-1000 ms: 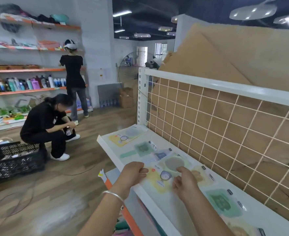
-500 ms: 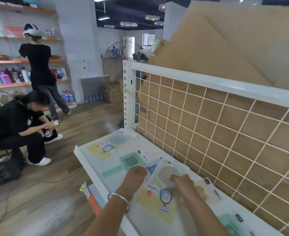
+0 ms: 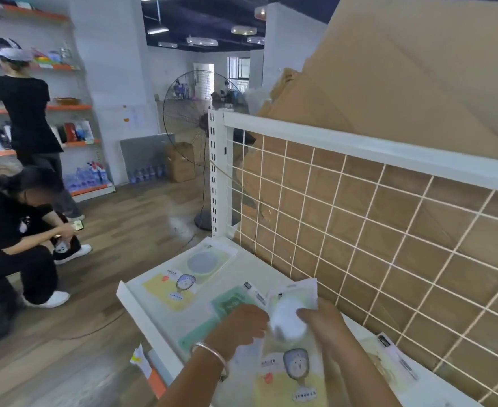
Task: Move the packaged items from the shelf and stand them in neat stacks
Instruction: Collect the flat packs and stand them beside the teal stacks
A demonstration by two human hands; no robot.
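Observation:
Flat packaged items lie on the white shelf point(image 3: 142, 315). A yellow packet with a grey disc point(image 3: 189, 274) rests at the shelf's far left end. A green packet point(image 3: 230, 301) lies beside my left hand point(image 3: 241, 324). Both hands hold a pale packet with a white round pad point(image 3: 290, 315), lifted and tilted off the shelf. My right hand point(image 3: 321, 321) grips its right edge, my left hand its left edge. A yellow packet with a fan picture point(image 3: 294, 374) lies under my forearms. Another packet point(image 3: 388, 359) sits to the right.
A white wire grid point(image 3: 359, 230) backed by cardboard rises behind the shelf. A standing fan point(image 3: 194, 121) is beyond the shelf's end. One person crouches at the left point(image 3: 12, 230); another stands at wall shelves point(image 3: 27, 118).
The view has swung left and closer. My hands, flat on the packets before, have closed on the pale packet and raised it off the shelf.

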